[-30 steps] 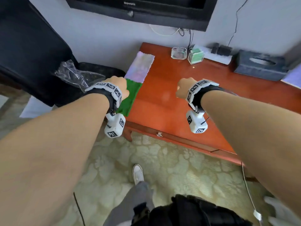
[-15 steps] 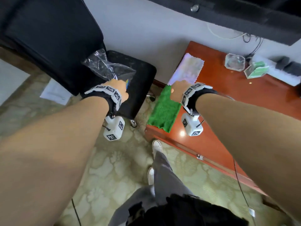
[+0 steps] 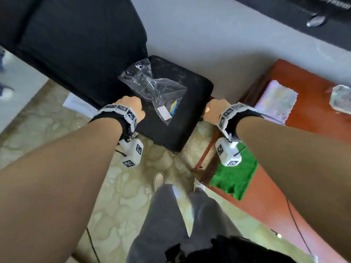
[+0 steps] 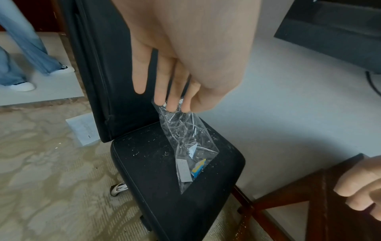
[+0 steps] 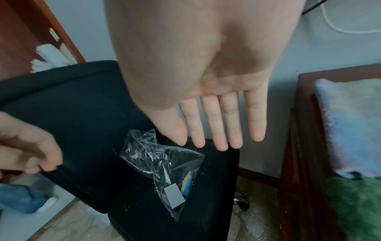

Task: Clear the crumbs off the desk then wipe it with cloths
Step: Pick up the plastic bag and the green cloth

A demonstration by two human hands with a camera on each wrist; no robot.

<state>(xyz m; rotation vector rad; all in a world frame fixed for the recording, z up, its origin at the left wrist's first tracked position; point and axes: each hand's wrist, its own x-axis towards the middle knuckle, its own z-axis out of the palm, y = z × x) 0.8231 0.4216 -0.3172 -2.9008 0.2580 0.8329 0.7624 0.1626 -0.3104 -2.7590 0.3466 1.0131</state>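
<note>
A clear plastic bag with a grey slip and a blue-yellow wrapper inside lies crumpled on the black chair seat. My left hand hovers at its left edge with loosely bent fingers. The right wrist view shows bare seat between this hand and the bag. My right hand is spread flat, fingers straight, over the gap between the chair and the desk. A green cloth and a pale iridescent cloth lie on the desk's left end.
White specks dot the chair seat. The chair's tall backrest stands at the left, with a sheet of paper on the carpet behind it. A glass dish sits further along the desk. Another person's legs are nearby.
The view and both hands swung left from the desk to the chair. The bag that the left hand carried now lies on the seat. The right hand left the desk and spread open.
</note>
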